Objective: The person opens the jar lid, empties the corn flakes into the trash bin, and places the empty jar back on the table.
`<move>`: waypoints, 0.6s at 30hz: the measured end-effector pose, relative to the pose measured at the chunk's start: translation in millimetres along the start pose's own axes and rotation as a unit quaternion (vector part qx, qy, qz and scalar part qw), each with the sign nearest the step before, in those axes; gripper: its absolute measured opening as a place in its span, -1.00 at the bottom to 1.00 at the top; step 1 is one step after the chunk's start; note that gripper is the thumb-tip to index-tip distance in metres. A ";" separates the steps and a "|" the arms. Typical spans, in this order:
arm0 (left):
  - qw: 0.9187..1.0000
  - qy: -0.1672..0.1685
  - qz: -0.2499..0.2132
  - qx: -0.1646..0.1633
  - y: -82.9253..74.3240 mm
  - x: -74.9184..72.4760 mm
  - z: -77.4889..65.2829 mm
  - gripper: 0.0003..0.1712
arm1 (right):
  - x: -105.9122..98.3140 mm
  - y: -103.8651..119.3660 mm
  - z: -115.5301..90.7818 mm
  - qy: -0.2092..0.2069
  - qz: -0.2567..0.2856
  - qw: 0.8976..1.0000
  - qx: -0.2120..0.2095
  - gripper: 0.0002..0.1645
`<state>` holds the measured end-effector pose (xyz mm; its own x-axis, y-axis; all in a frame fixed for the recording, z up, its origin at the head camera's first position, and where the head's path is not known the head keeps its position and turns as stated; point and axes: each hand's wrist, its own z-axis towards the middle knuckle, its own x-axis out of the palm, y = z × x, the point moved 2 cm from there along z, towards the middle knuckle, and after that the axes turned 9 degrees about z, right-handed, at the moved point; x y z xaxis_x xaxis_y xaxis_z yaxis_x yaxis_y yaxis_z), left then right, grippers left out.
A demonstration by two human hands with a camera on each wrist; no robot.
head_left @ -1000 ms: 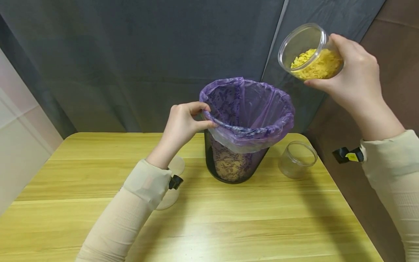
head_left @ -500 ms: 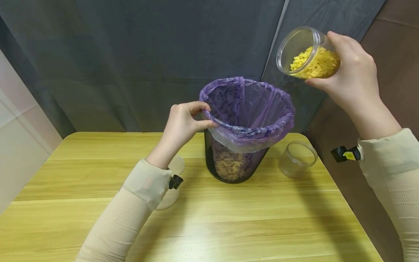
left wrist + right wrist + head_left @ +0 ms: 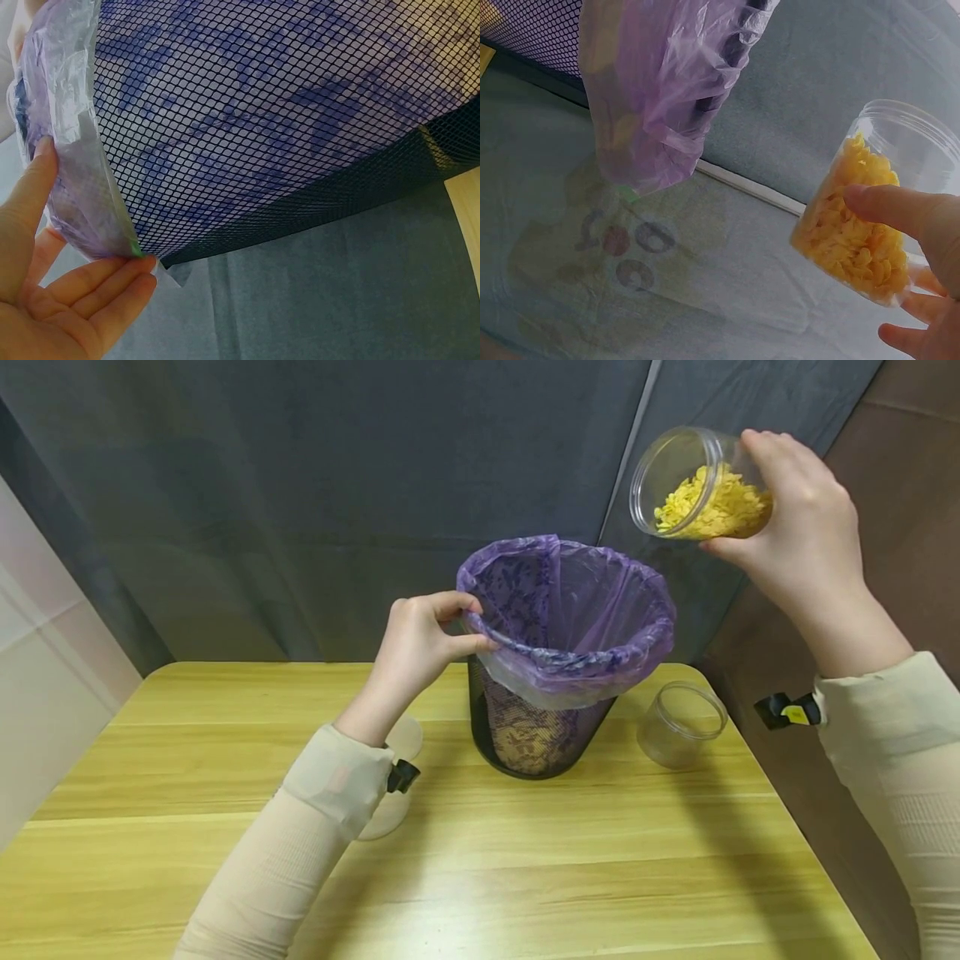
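A black mesh wastebasket (image 3: 534, 735) with a purple bag (image 3: 577, 672) folded over its rim stands at the back of the table. My left hand (image 3: 423, 639) pinches the bag-covered rim on its left side; in the left wrist view, the thumb and fingers lie on the bag's folded edge (image 3: 79, 142). My right hand (image 3: 806, 522) grips a clear plastic jar (image 3: 678, 452) above and to the right of the basket. The jar lies tilted on its side, mouth toward the basket, with yellow flakes (image 3: 862, 225) heaped inside near the mouth.
A second clear jar (image 3: 675, 747) stands upright right of the basket, near the table's right edge. Two round clear lids (image 3: 405, 739) lie on the table (image 3: 562, 877), partly behind my left forearm. Grey cloth (image 3: 315, 510) hangs behind the table.
My right hand has moved slightly left and tipped the jar further toward the basket. The yellow flakes have slid closer to the jar's mouth. My left hand keeps its place.
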<state>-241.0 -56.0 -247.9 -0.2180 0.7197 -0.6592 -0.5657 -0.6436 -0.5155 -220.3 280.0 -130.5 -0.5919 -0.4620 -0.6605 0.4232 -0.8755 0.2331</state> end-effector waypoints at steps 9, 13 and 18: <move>1.000 0.005 -0.004 -0.002 -3.6 -3.8 1.7 -0.66 | -0.3 -0.3 2.7 0.004 -0.003 1.000 -0.007 0.04; 1.000 0.006 -0.004 -0.004 -3.7 -3.9 1.6 -0.66 | 0.4 0.5 3.2 0.005 -0.004 1.000 -0.012 0.03; 1.000 0.007 -0.007 -0.002 -3.0 -3.8 1.3 -0.66 | 1.0 1.0 4.3 0.002 0.000 1.000 -0.018 0.03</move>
<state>-239.5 -56.5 -243.1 -0.1996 0.7248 -0.6594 -0.5648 -0.6350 -0.5270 -223.4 278.1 -127.8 -0.5898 -0.4613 -0.6628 0.4478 -0.8699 0.2069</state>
